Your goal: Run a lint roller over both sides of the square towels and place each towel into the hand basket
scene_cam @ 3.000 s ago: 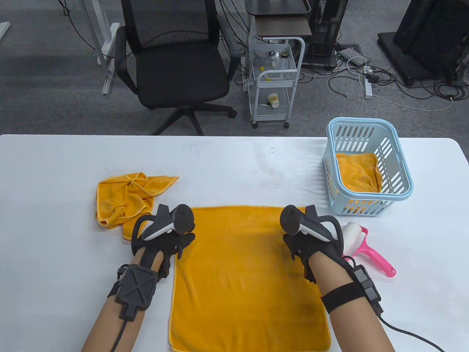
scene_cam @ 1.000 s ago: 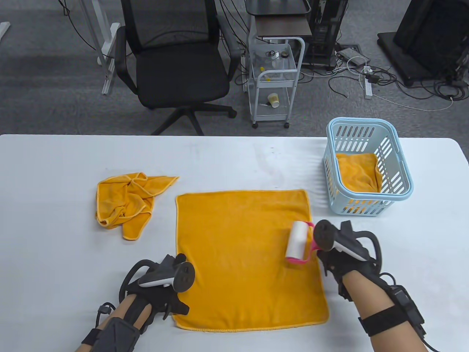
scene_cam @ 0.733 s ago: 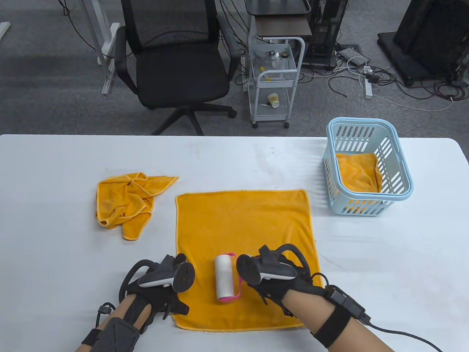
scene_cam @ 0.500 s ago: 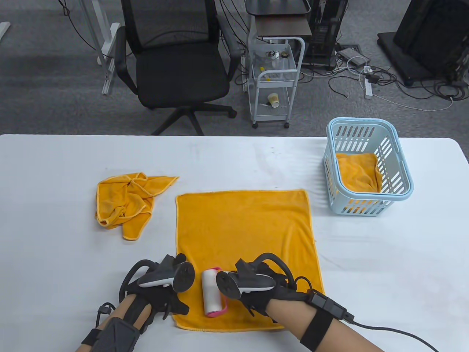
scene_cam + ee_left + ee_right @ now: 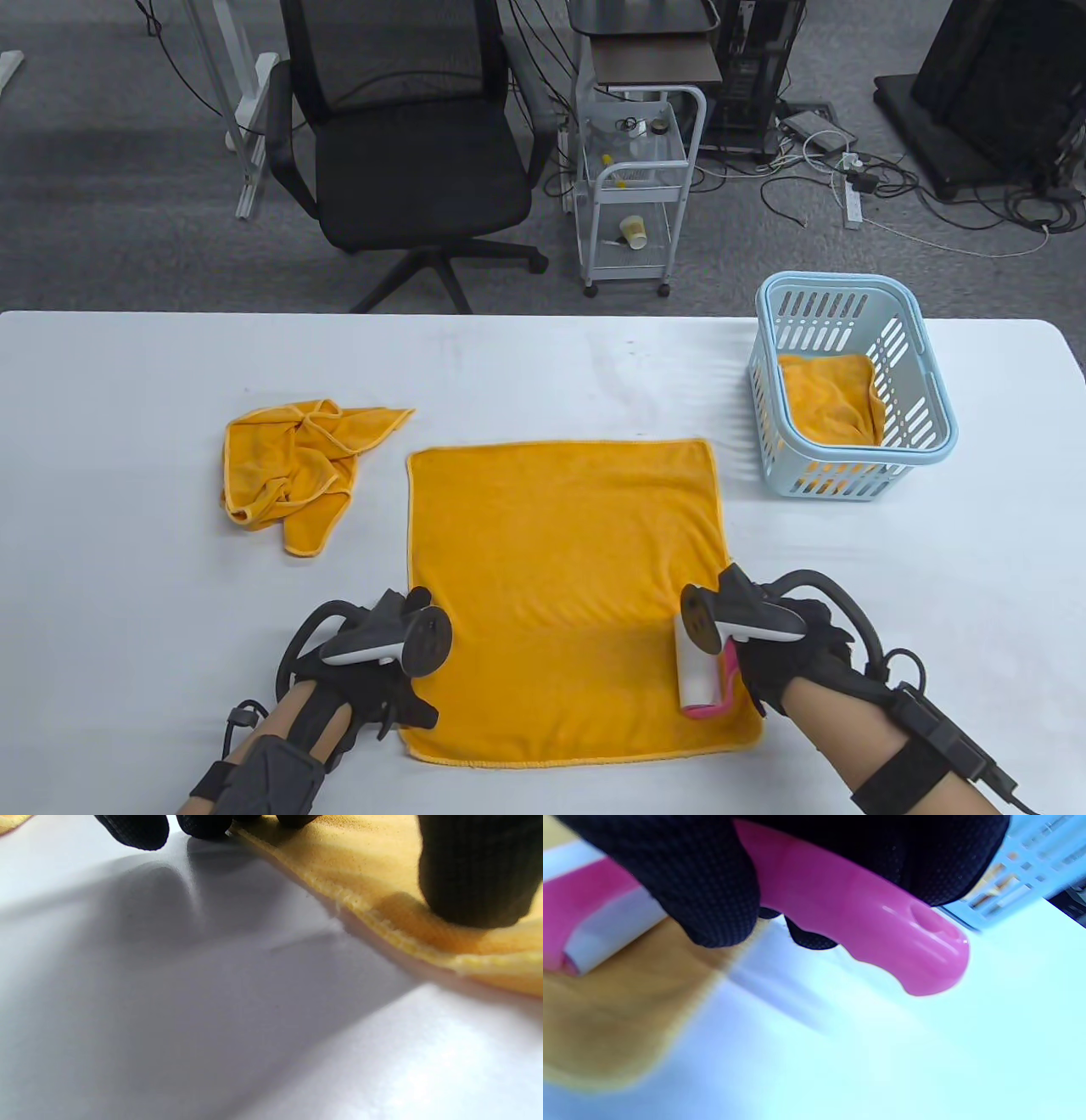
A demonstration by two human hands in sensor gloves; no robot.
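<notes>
White table: right hand, gripping the lint roller, had swept back rightward across the flat towel, while left hand fingers pressed its corner flat.

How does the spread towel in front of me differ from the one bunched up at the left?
The spread towel lies flat and square, while the crumpled towel sits bunched in folds. The spread towel has the left hand pressing its near corner and the lint roller, held by the right hand, on it; the crumpled towel is untouched. Both are orange and lie on the table.
</notes>
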